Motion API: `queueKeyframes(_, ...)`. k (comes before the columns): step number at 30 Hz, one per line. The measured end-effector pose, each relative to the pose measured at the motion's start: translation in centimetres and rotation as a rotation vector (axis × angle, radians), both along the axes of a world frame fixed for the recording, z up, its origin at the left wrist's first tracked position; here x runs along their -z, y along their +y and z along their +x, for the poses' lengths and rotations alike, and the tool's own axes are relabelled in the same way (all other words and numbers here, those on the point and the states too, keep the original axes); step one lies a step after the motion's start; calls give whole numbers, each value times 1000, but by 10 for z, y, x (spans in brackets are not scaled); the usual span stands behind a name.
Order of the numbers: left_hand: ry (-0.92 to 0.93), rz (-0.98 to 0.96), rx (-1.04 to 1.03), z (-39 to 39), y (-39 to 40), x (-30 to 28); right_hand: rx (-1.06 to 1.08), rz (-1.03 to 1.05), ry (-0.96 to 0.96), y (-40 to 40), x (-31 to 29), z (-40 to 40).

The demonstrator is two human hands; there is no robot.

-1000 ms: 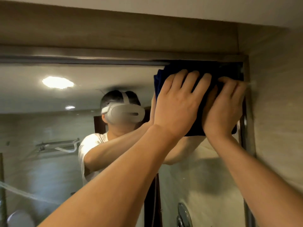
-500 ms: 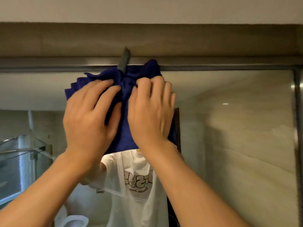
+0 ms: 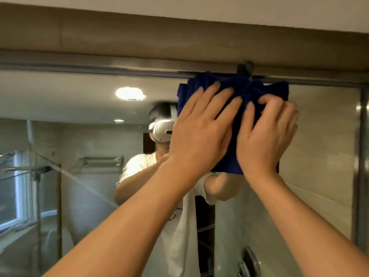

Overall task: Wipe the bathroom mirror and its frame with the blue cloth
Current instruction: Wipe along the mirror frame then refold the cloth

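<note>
The blue cloth [image 3: 237,86] is bunched against the top of the bathroom mirror [image 3: 79,136], its upper edge touching the metal top frame [image 3: 119,66]. My left hand [image 3: 201,128] lies flat on the cloth's left part with fingers spread. My right hand [image 3: 265,136] presses the cloth's right part with fingers curled into the fabric. Both forearms reach up from the bottom of the view. A small dark clip [image 3: 246,67] sits on the top frame just above the cloth. The frame's right upright [image 3: 362,156] runs down the right edge.
A tiled band [image 3: 179,37] and ceiling lie above the frame. The mirror reflects a person in a white T-shirt with a headset, a ceiling light [image 3: 129,93], a towel rack [image 3: 99,161], a glass shower panel and a window at left.
From the mirror's top right corner, both hands slid the cloth left along the top frame to the dark clip, where it still sits. The view has swung, so the cloth now appears right of centre.
</note>
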State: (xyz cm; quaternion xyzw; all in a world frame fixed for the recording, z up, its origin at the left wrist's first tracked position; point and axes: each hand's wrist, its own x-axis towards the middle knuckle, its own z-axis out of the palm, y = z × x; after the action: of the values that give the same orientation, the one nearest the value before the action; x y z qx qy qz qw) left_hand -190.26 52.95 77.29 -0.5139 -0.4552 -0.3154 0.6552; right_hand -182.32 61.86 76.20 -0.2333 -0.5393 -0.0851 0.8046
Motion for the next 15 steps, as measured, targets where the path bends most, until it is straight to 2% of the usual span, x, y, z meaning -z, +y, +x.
queueKeyframes(6,-8,6,-4,-55,-61,5,-70,17,37,-63,4,-53)
queueKeyframes(15,-104,52,-113,-181,-218,4,-233,105,-31,-217,-6,-176)
